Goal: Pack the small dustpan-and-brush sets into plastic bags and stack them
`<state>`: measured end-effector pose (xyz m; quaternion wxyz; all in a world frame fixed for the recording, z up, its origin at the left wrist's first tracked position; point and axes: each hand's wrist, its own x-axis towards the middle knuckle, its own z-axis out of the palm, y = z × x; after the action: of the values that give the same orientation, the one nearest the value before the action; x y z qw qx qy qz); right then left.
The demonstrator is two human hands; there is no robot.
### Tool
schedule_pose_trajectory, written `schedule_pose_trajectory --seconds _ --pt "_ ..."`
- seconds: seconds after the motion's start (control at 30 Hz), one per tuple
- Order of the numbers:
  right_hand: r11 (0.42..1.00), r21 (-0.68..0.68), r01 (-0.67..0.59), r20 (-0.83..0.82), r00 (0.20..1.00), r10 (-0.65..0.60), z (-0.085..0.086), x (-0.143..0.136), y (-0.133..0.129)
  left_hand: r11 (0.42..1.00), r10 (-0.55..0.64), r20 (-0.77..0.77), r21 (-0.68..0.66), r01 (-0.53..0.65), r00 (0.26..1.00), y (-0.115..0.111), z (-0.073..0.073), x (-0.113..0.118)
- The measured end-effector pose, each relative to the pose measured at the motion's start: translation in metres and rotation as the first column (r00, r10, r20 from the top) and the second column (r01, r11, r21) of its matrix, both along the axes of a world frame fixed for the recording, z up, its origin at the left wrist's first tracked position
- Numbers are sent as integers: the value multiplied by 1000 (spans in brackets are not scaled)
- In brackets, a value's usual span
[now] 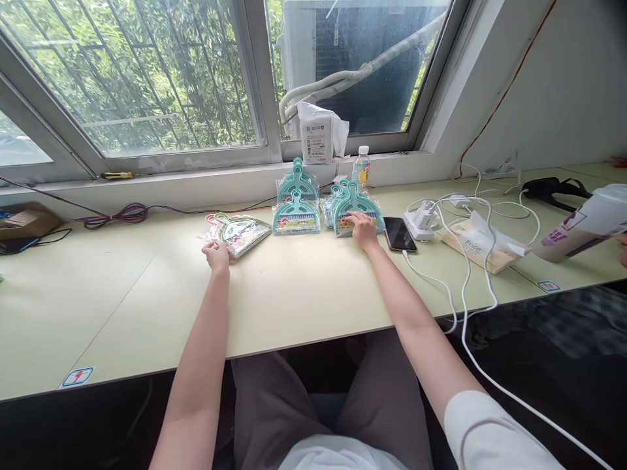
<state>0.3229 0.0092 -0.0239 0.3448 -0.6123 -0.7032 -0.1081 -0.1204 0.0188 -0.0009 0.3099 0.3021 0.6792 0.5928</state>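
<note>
On the left, my left hand [216,256] is closed on the near edge of a small pile of plastic-wrapped dustpan-and-brush sets [243,234], lying with green and pink handles toward the back. My right hand [365,230] rests its outstretched fingers against the front of a teal wrapped dustpan set [356,207]; its thumb is hidden. That set stands upright before more teal sets [329,207]. Between my hands, another wrapped teal dustpan set [296,214] stands in front of a similar one [297,181].
Right of the sets lie a phone [400,234], a white power strip [420,220] with looping cables, a tissue pack [482,245] and a tilted cup [582,225]. Behind stand a bottle [361,168] and a paper-towel pack [318,138]. Coiled wires [120,215] lie at the back left.
</note>
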Motion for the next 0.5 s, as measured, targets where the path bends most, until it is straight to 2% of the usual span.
schedule_pose_trajectory --seconds 0.13,0.27,0.37,0.5 --pt "1000 12 4 -5 1000 -4 0 -3 -2 999 -4 40 35 3 999 -1 2 0" --pt "1000 9 -6 7 1000 6 -2 -3 -6 997 -61 59 56 57 996 -1 2 2" --pt "1000 19 -3 33 999 3 -4 -2 -10 995 -88 -34 35 89 996 0 0 4" --pt "994 102 34 48 998 -39 -2 -5 -17 994 -90 -135 44 97 987 0 -6 11"
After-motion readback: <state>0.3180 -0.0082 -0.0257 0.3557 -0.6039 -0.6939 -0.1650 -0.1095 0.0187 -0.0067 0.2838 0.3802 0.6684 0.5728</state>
